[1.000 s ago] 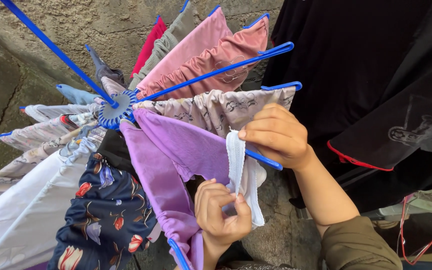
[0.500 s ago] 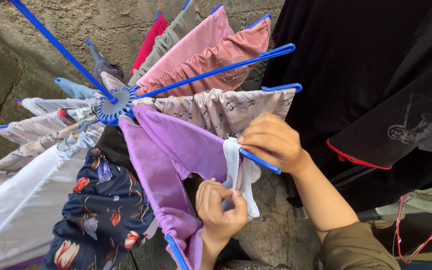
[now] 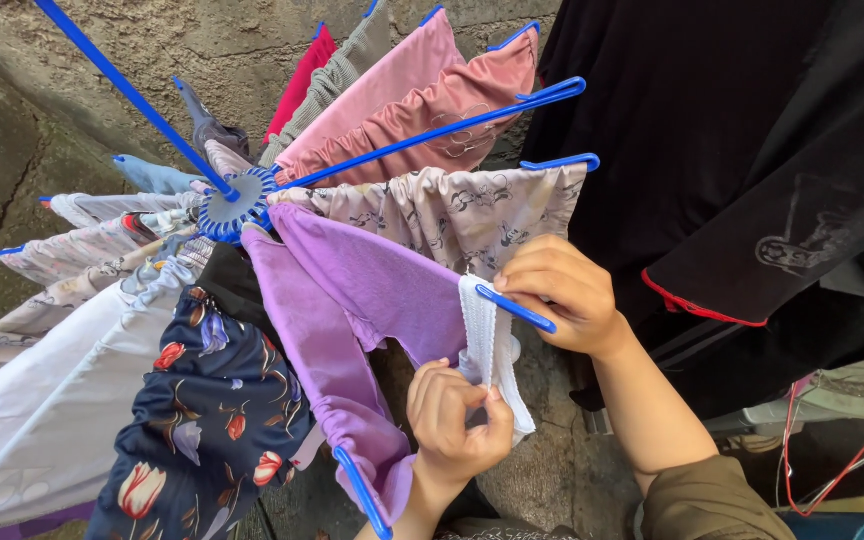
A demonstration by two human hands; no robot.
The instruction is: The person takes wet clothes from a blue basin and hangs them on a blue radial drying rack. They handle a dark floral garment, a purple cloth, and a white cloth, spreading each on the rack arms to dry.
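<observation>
At centre frame the right hand (image 3: 564, 295) curls around a blue arm (image 3: 514, 308) of the drying rack (image 3: 235, 206). Just below, the left hand (image 3: 455, 421) pinches the white band (image 3: 490, 345) draped over that arm, beside purple cloth (image 3: 372, 290).
</observation>
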